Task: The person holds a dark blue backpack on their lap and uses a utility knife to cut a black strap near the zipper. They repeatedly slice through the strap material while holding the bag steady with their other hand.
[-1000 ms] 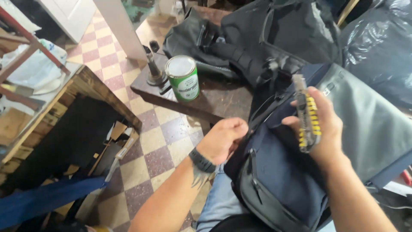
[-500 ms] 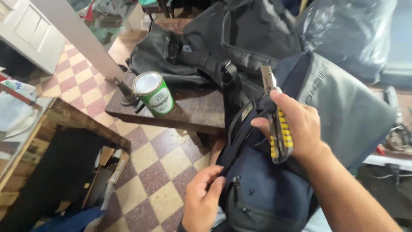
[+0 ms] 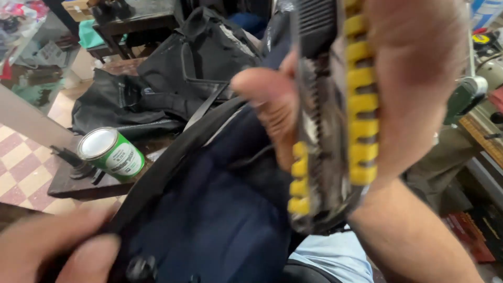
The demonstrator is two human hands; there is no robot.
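My right hand (image 3: 419, 78) is raised close to the camera and grips a grey utility knife (image 3: 330, 131) with yellow ridged grips, held upright. My left hand (image 3: 52, 246), blurred at the bottom left, holds the edge of a dark navy bag (image 3: 209, 220) that rests on my lap. A black strap (image 3: 173, 157) of the bag runs up from my left hand toward my right thumb.
A green can (image 3: 111, 153) with a white lid stands on a dark low wooden table (image 3: 68, 183). A black bag (image 3: 173, 78) lies slumped on the table behind it. Checkered floor tiles (image 3: 15, 162) show at left. A workbench with tools (image 3: 482, 120) is at right.
My right hand has lifted the knife much closer to the camera. The view has moved in over the navy bag, and my left hand has slid down to its lower left edge.
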